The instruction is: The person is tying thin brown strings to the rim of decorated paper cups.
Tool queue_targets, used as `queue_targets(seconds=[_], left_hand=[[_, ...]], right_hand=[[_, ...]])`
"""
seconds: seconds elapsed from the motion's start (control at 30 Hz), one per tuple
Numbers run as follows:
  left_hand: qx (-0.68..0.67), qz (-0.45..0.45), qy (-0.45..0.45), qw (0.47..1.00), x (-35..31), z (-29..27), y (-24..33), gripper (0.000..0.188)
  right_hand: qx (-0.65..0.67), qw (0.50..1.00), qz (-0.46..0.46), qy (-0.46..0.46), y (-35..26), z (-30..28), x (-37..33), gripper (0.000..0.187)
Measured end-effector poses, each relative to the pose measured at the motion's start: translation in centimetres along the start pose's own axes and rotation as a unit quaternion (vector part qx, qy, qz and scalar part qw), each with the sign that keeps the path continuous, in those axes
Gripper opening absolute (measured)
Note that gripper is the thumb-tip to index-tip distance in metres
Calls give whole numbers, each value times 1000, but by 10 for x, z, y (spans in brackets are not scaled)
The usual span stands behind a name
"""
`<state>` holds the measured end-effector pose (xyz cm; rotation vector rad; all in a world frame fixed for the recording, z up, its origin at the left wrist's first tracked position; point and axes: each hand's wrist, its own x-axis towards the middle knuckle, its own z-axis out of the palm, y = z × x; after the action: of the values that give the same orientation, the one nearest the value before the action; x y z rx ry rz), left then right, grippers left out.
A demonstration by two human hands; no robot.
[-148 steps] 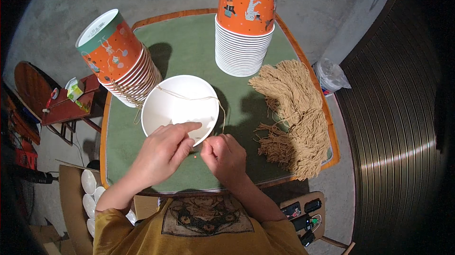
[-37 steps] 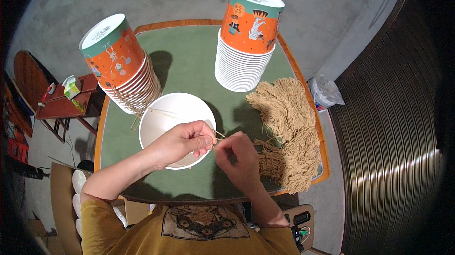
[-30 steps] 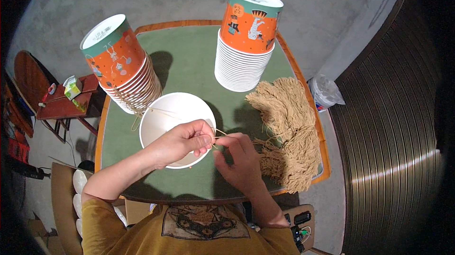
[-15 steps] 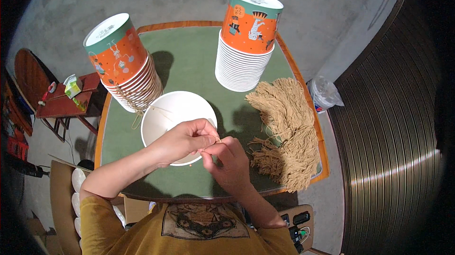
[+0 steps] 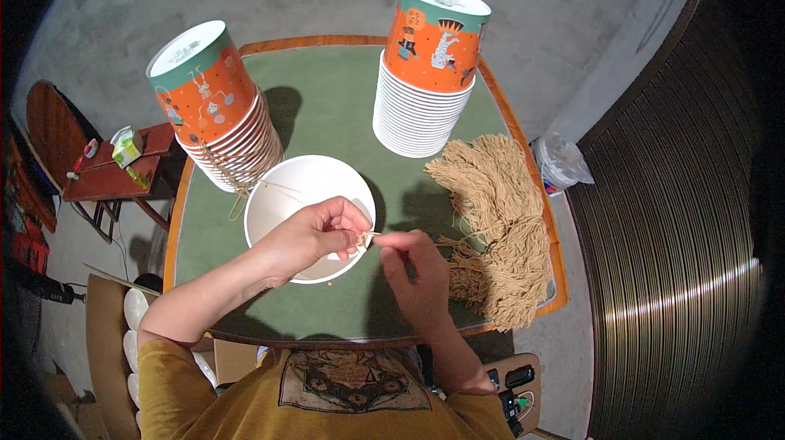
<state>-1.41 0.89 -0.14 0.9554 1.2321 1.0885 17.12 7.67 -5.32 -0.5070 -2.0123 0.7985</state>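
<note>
Over a white paper bucket (image 5: pixel 278 195), my left hand (image 5: pixel 304 237) pinches a small looped piece of tan cord (image 5: pixel 364 241) between thumb and fingertips. My right hand (image 5: pixel 419 272) is just to the right, its finger and thumb closed at the cord's other end. The bucket stands mouth up on the green tabletop, with a string crossing its rim at the left. A thick bundle of tan cords (image 5: pixel 499 219) lies to the right of my right hand.
Two tall stacks of upturned orange and green paper buckets, a left stack (image 5: pixel 208 105) and a right stack (image 5: pixel 429 64), stand at the back. Braided cord (image 5: pixel 225 170) hangs against the left one. A red bench (image 5: pixel 114 178) is off to the left; a white pail (image 5: pixel 560 162) stands right of the table.
My right hand has moved to the right, away from my left. More of the looped cord shows between my fingers. My left hand has shifted slightly up and left.
</note>
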Motion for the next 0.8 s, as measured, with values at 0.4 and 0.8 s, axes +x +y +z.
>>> queue_targets(seconds=[0.4, 0.8], left_hand=[[351, 255, 64, 898, -11, 20, 1, 15], [381, 234, 37, 894, -16, 18, 8, 34]], right_hand=[[-27, 1000, 2, 0, -7, 4, 8, 19], [-62, 997, -22, 34, -9, 8, 11, 17]])
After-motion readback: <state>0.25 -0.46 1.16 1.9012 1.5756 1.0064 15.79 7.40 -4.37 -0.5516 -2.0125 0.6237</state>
